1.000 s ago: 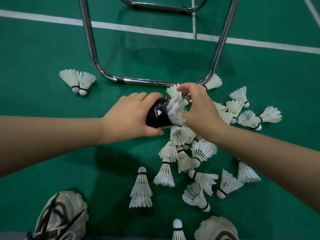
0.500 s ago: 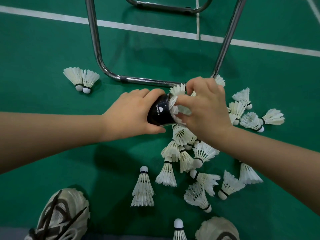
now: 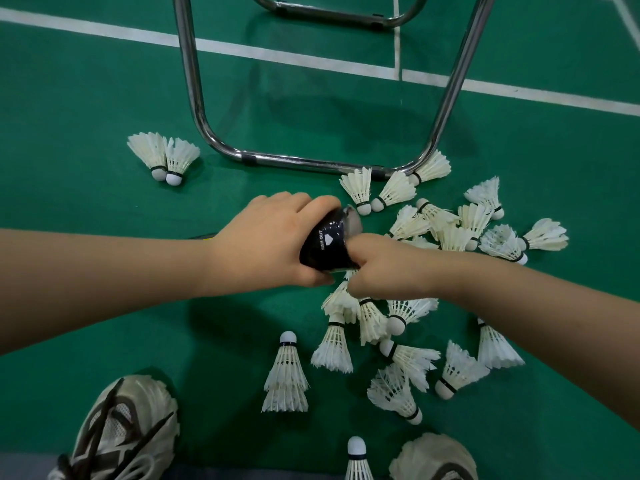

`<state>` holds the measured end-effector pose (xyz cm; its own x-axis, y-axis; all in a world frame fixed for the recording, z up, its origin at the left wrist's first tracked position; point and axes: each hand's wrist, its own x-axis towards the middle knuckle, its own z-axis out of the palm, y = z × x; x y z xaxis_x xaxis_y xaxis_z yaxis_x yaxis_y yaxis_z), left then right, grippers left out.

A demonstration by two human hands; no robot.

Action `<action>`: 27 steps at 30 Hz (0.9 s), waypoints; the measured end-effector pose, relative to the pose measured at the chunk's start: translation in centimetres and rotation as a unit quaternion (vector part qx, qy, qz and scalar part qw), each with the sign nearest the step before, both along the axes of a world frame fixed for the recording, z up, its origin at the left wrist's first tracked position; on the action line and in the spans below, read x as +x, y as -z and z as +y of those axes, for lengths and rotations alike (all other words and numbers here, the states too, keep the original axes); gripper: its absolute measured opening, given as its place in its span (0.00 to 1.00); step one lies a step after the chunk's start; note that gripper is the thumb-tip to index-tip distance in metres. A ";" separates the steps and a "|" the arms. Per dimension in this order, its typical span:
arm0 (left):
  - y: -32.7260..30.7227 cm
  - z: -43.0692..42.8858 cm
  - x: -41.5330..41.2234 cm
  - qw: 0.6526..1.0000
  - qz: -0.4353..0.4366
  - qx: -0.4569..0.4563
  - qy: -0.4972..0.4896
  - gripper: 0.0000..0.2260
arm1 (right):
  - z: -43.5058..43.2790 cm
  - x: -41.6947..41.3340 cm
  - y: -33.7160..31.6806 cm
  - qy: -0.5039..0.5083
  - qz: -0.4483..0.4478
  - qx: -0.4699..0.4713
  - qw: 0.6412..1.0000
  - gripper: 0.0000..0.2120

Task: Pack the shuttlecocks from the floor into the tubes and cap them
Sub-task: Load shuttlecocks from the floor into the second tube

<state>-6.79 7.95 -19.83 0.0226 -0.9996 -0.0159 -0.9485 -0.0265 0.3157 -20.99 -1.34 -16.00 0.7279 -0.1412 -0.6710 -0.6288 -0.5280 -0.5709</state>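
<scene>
Our left hand [image 3: 263, 244] clamps the glossy black tube [image 3: 327, 244]; right hand [image 3: 377, 268] curled at its 5 o'clock, hold unclear. We feed white feathered shuttlecocks [image 3: 332, 348] cork-first.

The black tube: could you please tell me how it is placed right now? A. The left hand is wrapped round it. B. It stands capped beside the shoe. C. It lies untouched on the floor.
A: the left hand curls its fingers and thumb round the black tube, holding it above the green floor, with the right hand at its lower edge.
</scene>
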 end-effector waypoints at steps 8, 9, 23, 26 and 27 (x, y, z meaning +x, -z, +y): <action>-0.1 -1.1 0.5 0.998 -0.012 0.041 -0.039 0.39 | -1.6 1.0 1.6 0.139 -0.179 0.021 0.974 0.06; -0.2 -1.6 0.9 0.997 -0.010 0.048 -0.051 0.40 | -2.4 0.7 1.9 0.169 -0.226 0.019 0.959 0.07; 1.3 -2.2 1.7 0.991 -0.051 0.108 -0.060 0.39 | -3.6 -2.8 14.6 -0.042 0.013 -0.390 0.920 0.27; 1.5 -2.2 1.6 0.991 -0.048 0.106 -0.059 0.39 | -4.2 -2.0 13.9 0.017 -0.029 -0.400 0.916 0.15; 1.6 -2.1 1.5 0.992 -0.046 0.105 -0.059 0.39 | -4.6 -1.8 13.1 0.058 -0.048 -0.368 0.927 0.13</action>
